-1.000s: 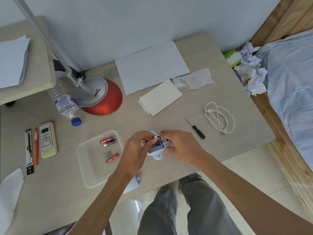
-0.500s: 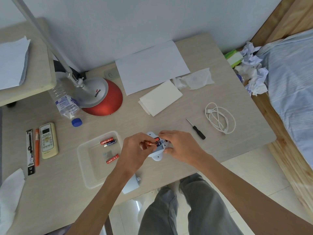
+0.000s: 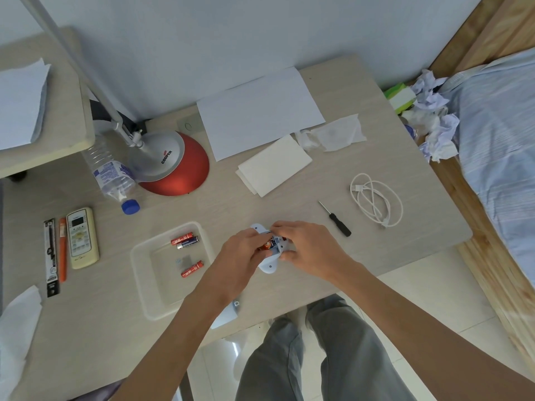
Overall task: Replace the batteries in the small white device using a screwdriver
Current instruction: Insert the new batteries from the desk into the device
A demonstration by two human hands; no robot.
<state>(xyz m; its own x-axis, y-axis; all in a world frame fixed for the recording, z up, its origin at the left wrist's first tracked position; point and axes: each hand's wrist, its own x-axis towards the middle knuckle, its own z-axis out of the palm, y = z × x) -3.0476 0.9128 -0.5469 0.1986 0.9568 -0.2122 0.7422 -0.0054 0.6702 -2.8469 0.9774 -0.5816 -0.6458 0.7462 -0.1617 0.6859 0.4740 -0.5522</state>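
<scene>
At the left of a pale wooden desk [image 3: 289, 204], a cream remote control [image 3: 82, 238] is seen beside an orange pen [image 3: 62, 250]. Further along, a clear tray [image 3: 138, 273] is shown holding three loose batteries [image 3: 192, 269], two side by side at its far end and one apart nearer the person. Near the desk's front edge, an orange battery [image 3: 267, 245] is pinched in the curled fingers of the left hand [image 3: 240, 256] and held at the open compartment of the small white device [image 3: 269, 266]. The device is gripped from the other side by the right hand [image 3: 309, 250], its fingers wrapped over the top and its thumb pressed against the near edge. How far the battery is seated cannot be told. Just right of the hands, a black-handled screwdriver [image 3: 335, 219] is left lying on the desk, untouched, with a coiled white cable [image 3: 376, 204] beyond it.
</scene>
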